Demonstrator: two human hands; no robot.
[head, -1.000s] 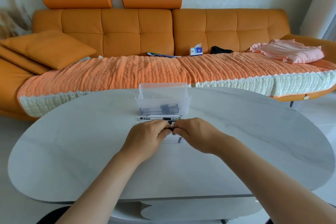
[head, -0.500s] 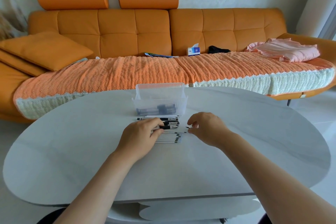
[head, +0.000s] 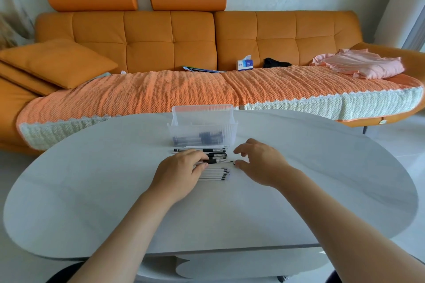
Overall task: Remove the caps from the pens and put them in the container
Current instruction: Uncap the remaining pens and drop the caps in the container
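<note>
A clear plastic container stands mid-table with dark pen parts inside. In front of it lie several black-gripped pens, and nearer me a row of white pens. My left hand grips one pen by its left end, its thin tip pointing right. My right hand hovers at that tip, thumb and forefinger apart and fingers loosely curved. A tiny black piece sits at the thumb tip, too small to identify.
The grey oval table stretches wide on both sides of the pens. Behind it is an orange sofa with a knitted throw, a cushion, a tissue box and folded pink cloth.
My hands, joined on one pen a second ago, have pulled apart. The right hand moved right and its pinch has loosened, while the left stays on the pen.
</note>
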